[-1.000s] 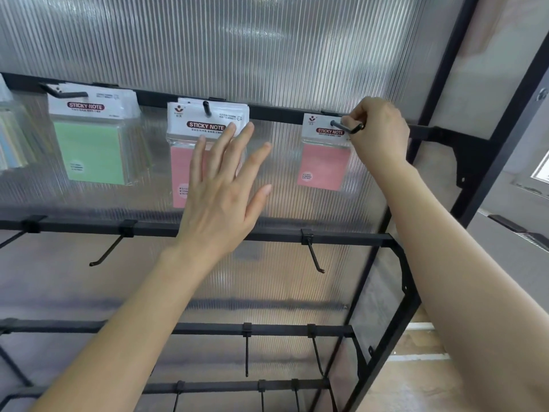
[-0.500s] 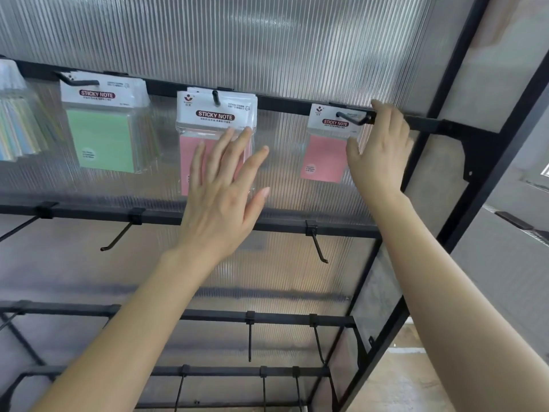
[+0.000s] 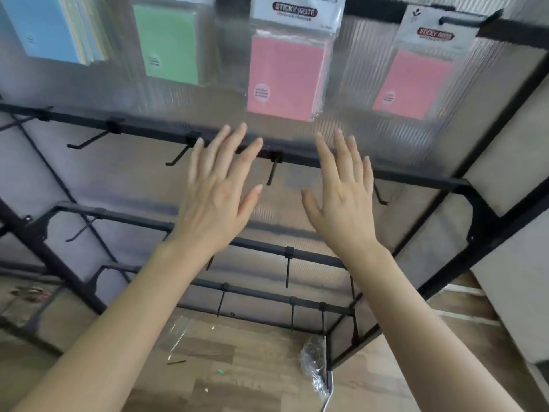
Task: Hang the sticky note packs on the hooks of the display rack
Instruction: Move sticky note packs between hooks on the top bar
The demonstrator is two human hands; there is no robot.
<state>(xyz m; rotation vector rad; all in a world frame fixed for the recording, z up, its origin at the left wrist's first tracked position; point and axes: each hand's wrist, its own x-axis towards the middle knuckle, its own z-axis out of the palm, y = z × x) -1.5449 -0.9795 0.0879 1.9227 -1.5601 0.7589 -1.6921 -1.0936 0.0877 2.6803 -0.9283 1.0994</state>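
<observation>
Sticky note packs hang along the top bar of the black display rack (image 3: 416, 178): a blue pack (image 3: 50, 28) at far left, a green pack (image 3: 169, 46), a pink pack (image 3: 288, 75) in the middle and another pink pack (image 3: 413, 81) on the right hook (image 3: 463, 20). My left hand (image 3: 217, 194) and my right hand (image 3: 341, 191) are both below the packs, in front of the second bar, fingers spread and straight. Neither hand holds anything or touches a pack.
Bare hooks (image 3: 178, 156) stick out from the second bar and from the lower bars (image 3: 288, 275). A ribbed translucent panel (image 3: 356, 99) backs the rack. Crumpled clear plastic wrap (image 3: 315, 367) and small scraps lie on the wooden floor (image 3: 237, 367) under the rack.
My right hand has let go of the right hook and dropped below the packs. My left hand has lowered off the middle pink pack. The view has tilted down toward the floor.
</observation>
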